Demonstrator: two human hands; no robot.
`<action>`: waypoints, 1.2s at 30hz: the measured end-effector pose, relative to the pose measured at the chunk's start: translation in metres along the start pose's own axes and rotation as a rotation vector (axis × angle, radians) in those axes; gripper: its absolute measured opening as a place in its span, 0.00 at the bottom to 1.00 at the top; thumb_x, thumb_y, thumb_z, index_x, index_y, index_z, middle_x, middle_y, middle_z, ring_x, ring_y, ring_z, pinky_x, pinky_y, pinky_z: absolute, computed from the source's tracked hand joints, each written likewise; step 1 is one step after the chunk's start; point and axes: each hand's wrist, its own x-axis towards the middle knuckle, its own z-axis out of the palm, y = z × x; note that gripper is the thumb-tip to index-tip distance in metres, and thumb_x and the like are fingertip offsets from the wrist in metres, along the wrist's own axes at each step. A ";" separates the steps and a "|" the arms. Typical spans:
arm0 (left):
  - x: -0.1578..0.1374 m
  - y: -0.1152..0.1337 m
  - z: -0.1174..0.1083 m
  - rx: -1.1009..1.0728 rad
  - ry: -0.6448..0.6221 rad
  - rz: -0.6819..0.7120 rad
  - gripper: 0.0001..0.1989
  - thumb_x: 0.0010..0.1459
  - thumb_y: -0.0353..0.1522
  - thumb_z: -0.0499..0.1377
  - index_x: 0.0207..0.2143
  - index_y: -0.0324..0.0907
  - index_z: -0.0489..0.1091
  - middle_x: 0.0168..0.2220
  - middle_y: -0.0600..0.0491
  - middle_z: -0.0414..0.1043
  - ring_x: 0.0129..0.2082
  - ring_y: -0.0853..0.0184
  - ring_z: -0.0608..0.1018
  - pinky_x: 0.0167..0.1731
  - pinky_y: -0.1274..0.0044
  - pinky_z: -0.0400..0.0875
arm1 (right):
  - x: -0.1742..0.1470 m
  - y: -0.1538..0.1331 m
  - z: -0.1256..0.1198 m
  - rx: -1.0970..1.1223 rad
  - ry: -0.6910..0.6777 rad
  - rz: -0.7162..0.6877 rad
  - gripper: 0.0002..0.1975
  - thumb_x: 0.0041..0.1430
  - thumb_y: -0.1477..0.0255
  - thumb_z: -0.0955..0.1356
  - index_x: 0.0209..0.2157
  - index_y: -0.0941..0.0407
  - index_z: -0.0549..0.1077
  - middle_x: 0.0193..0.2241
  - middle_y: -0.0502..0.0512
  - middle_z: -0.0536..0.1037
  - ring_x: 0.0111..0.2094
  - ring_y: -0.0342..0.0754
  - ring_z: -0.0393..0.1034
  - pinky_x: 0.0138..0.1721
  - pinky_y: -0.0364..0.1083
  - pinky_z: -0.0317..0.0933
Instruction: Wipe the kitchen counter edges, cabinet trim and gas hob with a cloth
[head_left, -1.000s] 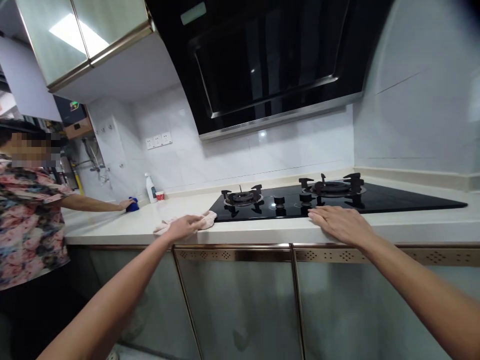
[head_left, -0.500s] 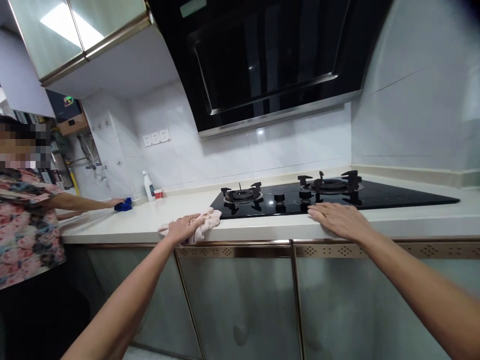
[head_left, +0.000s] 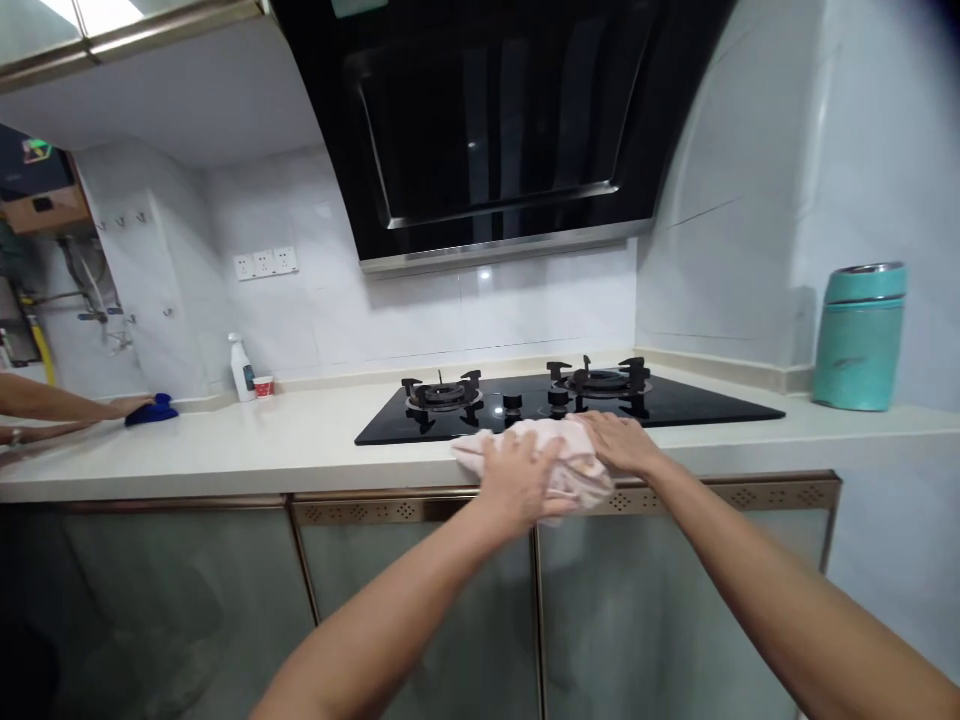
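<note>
Pale pink cloth is bunched up at the front edge of the white tabletop, right in front of the black gas cooktop, with a bit of it drooping over the edge. Left hand is on top, fingers splayed and thumb out sideways, and that grip's got hold of the cloth. Right hand is palm down at the cloth's right end; honestly can't tell if its grip is pinching any or just resting there. Way off left, another person's hand is at a blue cloth. Teal container stands over on the right, near the wall.
</note>
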 end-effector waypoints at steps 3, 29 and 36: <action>0.032 0.040 0.014 -0.010 0.009 -0.062 0.35 0.55 0.53 0.64 0.60 0.47 0.65 0.55 0.42 0.70 0.52 0.50 0.70 0.52 0.53 0.62 | 0.008 0.014 0.001 0.032 -0.026 0.034 0.31 0.70 0.62 0.47 0.57 0.50 0.73 0.55 0.58 0.78 0.57 0.59 0.70 0.56 0.59 0.64; -0.237 -0.317 -0.102 0.315 -0.349 -0.646 0.36 0.51 0.42 0.67 0.61 0.43 0.63 0.61 0.40 0.68 0.61 0.47 0.68 0.61 0.57 0.57 | 0.015 0.033 -0.001 0.001 -0.094 0.210 0.38 0.63 0.44 0.48 0.57 0.48 0.74 0.56 0.67 0.70 0.60 0.69 0.60 0.55 0.69 0.58; -0.201 -0.261 -0.093 0.426 -0.312 -0.499 0.28 0.52 0.49 0.66 0.51 0.45 0.69 0.51 0.44 0.72 0.53 0.48 0.71 0.50 0.61 0.63 | 0.019 0.035 0.003 0.018 -0.060 0.186 0.41 0.58 0.38 0.50 0.52 0.47 0.76 0.56 0.66 0.72 0.60 0.72 0.62 0.55 0.71 0.58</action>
